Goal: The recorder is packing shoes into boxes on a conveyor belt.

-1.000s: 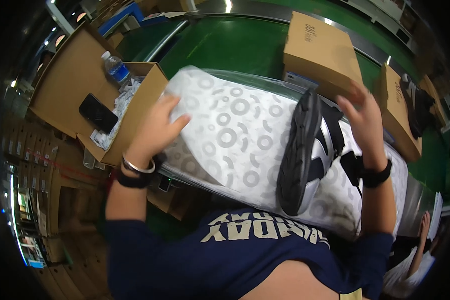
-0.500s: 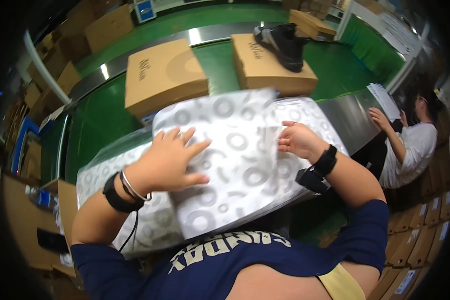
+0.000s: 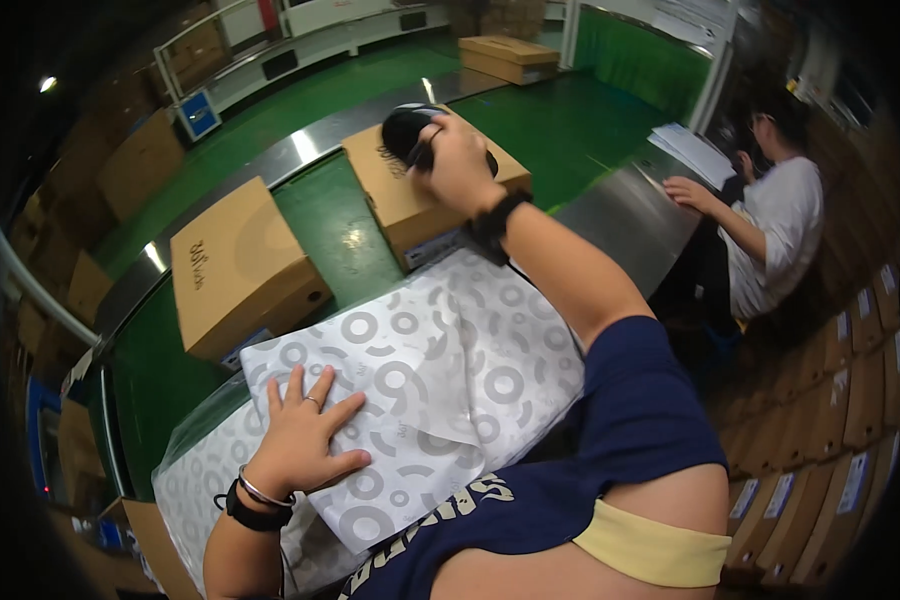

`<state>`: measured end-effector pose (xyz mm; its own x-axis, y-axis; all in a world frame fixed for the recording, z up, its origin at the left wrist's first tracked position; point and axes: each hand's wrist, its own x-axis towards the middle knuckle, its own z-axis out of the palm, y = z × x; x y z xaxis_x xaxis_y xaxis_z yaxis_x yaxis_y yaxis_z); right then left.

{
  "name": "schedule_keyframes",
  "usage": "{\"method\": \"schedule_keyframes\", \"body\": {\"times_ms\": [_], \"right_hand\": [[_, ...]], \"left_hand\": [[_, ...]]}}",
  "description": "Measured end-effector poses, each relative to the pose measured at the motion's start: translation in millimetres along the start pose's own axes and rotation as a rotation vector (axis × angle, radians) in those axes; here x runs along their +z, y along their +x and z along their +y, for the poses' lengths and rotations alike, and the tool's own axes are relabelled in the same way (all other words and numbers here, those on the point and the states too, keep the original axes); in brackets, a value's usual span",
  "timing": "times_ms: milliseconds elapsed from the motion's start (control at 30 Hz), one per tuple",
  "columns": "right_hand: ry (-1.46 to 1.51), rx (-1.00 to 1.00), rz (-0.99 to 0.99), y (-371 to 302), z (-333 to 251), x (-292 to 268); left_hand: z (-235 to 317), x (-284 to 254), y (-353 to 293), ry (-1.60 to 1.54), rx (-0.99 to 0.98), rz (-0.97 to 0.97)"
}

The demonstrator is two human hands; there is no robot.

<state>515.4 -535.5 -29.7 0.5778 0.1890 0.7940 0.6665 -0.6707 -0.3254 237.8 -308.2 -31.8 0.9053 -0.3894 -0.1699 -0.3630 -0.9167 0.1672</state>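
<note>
Fingers spread, my left hand [image 3: 305,440] lies flat on a stack of white wrapping paper [image 3: 425,375] printed with grey rings and arcs. My right hand [image 3: 460,170] reaches forward and closes around a black shoe [image 3: 406,130]. The shoe is on or just above the lid of a brown shoe box [image 3: 385,200]; I cannot tell if it touches. Part of the shoe is hidden behind my fingers. A second brown shoe box [image 3: 235,265] sits to the left, just beyond the paper. Clear plastic film [image 3: 205,412] shows at the paper's left edge.
Under the boxes runs a green conveyor belt [image 3: 345,230] with a metal rail [image 3: 310,145]. Another carton [image 3: 510,58] stands farther back. A co-worker [image 3: 775,215] in a white top sits at the right beside papers [image 3: 692,155]. Stacked shoe boxes [image 3: 820,480] fill the lower right.
My right hand has left the paper and moved forward onto the black shoe. My left hand stays on the paper, now laid flatter. The whole view has swung to the right.
</note>
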Motion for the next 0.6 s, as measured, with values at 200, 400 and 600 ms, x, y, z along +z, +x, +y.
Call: {"method": "schedule_keyframes", "body": {"times_ms": [200, 400, 600], "right_hand": [[-0.069, -0.483, -0.289, -160, -148, -130], [0.562, 0.006, -0.623, -178, -99, -150], [0.075, 0.633, -0.379, -219, 0, -160]], "left_hand": [[-3, -3, 9, 0.022, -0.074, 0.004], [-8, -1, 9, 0.011, -0.035, 0.054], [-2, 1, 6, -0.035, -0.018, 0.104]]}}
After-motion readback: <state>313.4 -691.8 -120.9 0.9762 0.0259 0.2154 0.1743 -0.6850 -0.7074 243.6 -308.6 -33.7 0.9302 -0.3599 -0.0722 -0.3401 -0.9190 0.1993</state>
